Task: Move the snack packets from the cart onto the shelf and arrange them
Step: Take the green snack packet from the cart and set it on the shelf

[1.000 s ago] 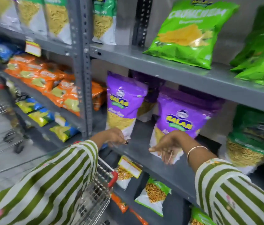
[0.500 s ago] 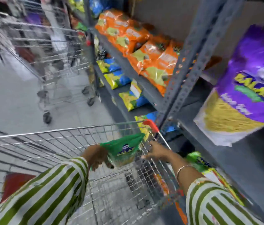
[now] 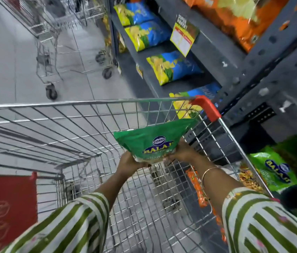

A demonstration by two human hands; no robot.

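A green Balaji snack packet (image 3: 151, 139) is held over the wire cart (image 3: 71, 114), near its right side. My left hand (image 3: 128, 162) grips the packet's lower left edge and my right hand (image 3: 183, 153) grips its lower right edge. The cart's basket looks bare of other packets where I can see it. The grey metal shelf (image 3: 189, 70) runs along the right.
Blue and yellow packets (image 3: 173, 67) lie on a low shelf level, orange packets (image 3: 235, 19) above them. Another green Balaji packet (image 3: 273, 170) lies on the bottom right shelf. A second trolley (image 3: 58, 33) stands ahead on the floor. A red panel (image 3: 7, 207) hangs at the cart's left.
My view swung down from the purple packets on the shelf to the cart. Both hands left the shelf; the left took up a green packet and the right has now joined it.
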